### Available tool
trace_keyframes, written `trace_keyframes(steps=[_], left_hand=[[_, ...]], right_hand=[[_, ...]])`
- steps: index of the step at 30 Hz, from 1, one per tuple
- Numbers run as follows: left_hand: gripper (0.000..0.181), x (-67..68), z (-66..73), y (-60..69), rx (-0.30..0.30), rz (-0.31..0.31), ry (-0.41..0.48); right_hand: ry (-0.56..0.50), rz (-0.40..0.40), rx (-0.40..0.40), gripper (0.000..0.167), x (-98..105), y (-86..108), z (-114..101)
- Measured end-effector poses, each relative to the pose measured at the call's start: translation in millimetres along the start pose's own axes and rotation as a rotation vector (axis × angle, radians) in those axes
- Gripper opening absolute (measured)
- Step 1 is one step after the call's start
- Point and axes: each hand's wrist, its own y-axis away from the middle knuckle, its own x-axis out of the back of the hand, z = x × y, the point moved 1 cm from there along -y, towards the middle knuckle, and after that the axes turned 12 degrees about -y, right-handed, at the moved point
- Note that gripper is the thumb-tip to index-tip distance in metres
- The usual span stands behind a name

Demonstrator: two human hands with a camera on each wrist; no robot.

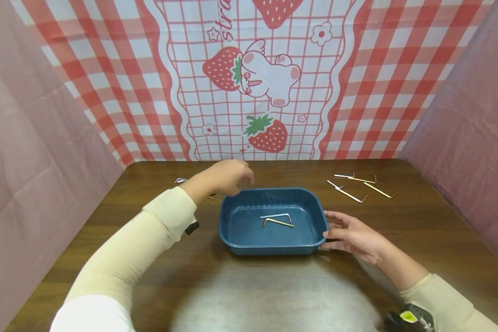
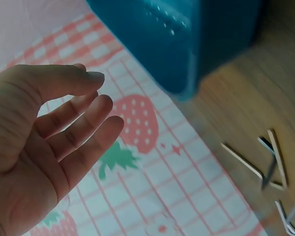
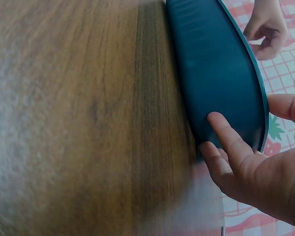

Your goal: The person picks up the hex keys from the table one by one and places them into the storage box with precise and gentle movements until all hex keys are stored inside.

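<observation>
A dark blue rectangular tray stands on the table, with one silver hex key and one gold hex key lying in it. My right hand holds the tray's right end, thumb at the rim and fingers against the outer wall. Above the tray's far left corner hovers my left hand; its fingers are loosely bent and nothing shows between them in the left wrist view. Left of the tray, partly hidden by the left forearm, lie more hex keys.
Several silver and gold hex keys lie loosely spread on the table's far right. Behind the wooden table hangs a red checked cloth with strawberries, and pink cloth flanks both sides.
</observation>
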Motion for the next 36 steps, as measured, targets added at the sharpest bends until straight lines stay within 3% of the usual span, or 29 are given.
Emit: trace_keyframes(steps=[11, 17, 23, 36], left_hand=[[0.027, -15.1, -49.1, 34.8, 0.143, 0.088, 0.073], [0.024, -28.4, -69.2, 48.2, 0.245, 0.076, 0.103], [0.019, -46.9, -84.7, 57.2, 0.3, 0.085, 0.081], [0.019, -85.3, -117.7, 74.2, 0.465, -0.027, 0.124]], right_hand=[[-0.001, 0.006, -0.007, 0.078, -0.4, 1.2, -0.2], [-0.004, 0.013, -0.008, 0.078, 1.4, 0.6, 1.0], [-0.009, 0.007, 0.0, 0.078, 2.1, -0.5, 2.0], [-0.002, 0.003, 0.001, 0.077, 0.1, 0.7, 0.3]])
